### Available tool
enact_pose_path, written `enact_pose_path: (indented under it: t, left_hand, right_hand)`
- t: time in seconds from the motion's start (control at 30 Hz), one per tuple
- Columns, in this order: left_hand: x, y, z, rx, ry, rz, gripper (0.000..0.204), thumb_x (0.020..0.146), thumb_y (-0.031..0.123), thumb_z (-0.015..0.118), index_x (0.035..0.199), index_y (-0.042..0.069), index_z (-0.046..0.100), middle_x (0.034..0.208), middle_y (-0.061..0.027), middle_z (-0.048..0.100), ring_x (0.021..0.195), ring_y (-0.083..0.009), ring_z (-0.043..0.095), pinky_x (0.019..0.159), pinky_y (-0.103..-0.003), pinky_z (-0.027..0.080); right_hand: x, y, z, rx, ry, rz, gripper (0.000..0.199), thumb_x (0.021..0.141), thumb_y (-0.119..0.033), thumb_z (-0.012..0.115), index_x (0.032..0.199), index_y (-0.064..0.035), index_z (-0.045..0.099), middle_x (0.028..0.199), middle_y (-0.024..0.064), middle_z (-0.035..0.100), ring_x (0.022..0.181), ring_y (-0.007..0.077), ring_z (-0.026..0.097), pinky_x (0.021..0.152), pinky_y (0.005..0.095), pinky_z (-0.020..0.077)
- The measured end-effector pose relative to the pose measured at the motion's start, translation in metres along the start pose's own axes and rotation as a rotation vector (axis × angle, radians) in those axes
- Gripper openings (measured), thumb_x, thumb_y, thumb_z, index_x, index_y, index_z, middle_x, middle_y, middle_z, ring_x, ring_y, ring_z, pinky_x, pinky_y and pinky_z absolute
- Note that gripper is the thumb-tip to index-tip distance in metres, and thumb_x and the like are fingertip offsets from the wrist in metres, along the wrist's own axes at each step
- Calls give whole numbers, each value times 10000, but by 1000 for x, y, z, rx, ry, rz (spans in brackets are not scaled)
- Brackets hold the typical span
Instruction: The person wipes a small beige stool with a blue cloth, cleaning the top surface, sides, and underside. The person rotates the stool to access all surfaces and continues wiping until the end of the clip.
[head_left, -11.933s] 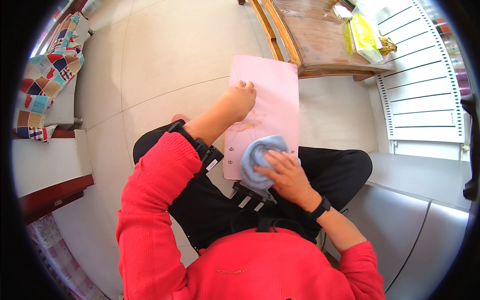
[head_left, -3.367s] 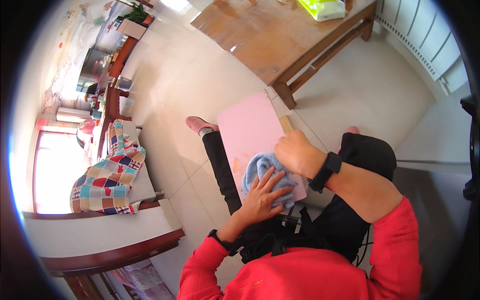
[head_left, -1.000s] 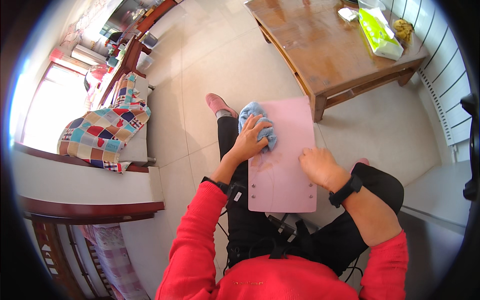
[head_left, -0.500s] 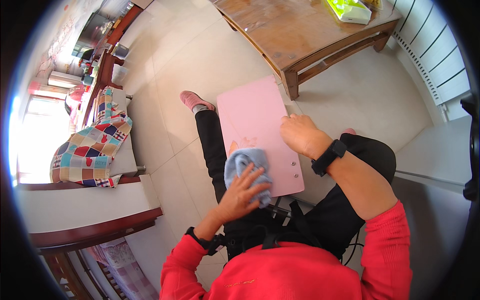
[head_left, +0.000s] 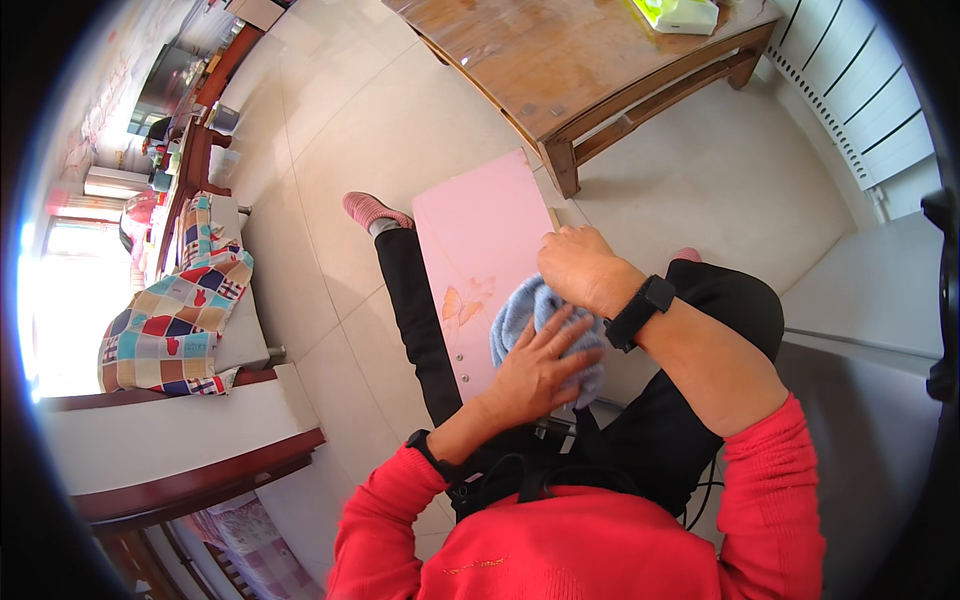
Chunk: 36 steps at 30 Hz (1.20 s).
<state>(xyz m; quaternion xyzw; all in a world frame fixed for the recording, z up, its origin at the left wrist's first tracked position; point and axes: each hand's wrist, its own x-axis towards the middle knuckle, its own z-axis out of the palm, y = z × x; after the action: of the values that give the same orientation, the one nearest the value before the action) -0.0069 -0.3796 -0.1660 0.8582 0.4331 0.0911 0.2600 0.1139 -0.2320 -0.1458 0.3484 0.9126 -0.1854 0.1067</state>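
Pink board [head_left: 478, 225] between legs [head_left: 408, 310], tiled floor [head_left: 340, 130] below; wooden table [head_left: 560, 70] far right. Left hand [head_left: 535, 375] spread on blue cloth [head_left: 513, 315], board's near right. Right hand [head_left: 588, 270] curled at right edge; can't tell if clamped.

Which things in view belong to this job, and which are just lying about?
In the job:
- blue cloth, under the left hand
- pink board, right hand at its edge

Lying about:
- green-and-white packet on the wooden table
- patchwork cloth
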Motion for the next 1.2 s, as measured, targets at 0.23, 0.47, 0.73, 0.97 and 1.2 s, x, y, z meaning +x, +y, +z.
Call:
enact_pose_path:
  t: [0.23, 0.47, 0.73, 0.97, 1.2]
  left_hand:
    - [-13, -8, -7, 11, -31, 12, 490, 791, 220, 698, 1271, 176, 609, 1523, -116, 391, 1462, -386, 276, 1130, -617, 266]
    - [-88, 1, -16, 60, -144, -89, 567, 748, 204, 744, 1298, 206, 602, 1544, -80, 384, 1477, -362, 265, 1125, -552, 302]
    - [-96, -38, -32, 75, 41, -256, 517, 785, 174, 724, 1291, 176, 617, 1510, -114, 416, 1445, -384, 321, 1111, -507, 363]
    - [-38, -96, -54, 67, 204, -304, 491, 815, 169, 689, 1297, 163, 597, 1486, -143, 433, 1429, -414, 331, 1128, -503, 345]
    - [20, -162, -77, 85, 335, -342, 444, 848, 208, 631, 1286, 149, 593, 1460, -196, 452, 1401, -448, 349, 1154, -499, 313]
  right_hand:
    - [4, 1, 1, -5, 42, -16, 180, 864, -101, 581, 903, -70, 754, 1011, 96, 701, 994, 276, 676, 829, 400, 546]
    - [4, 1, 9, -5, 60, -14, 174, 852, -92, 575, 888, -57, 742, 1009, 102, 690, 976, 280, 665, 825, 408, 538]
    - [2, -2, 14, -58, 115, -19, 162, 845, -75, 571, 882, -54, 727, 989, 105, 674, 970, 280, 655, 820, 405, 530]
    - [5, -5, 12, -65, 37, 18, 172, 845, -63, 571, 922, -70, 725, 996, 83, 666, 980, 260, 644, 835, 392, 512]
    - [5, -5, 13, -102, 44, 10, 165, 841, -73, 589, 934, -71, 725, 1012, 74, 665, 998, 256, 641, 857, 392, 507]
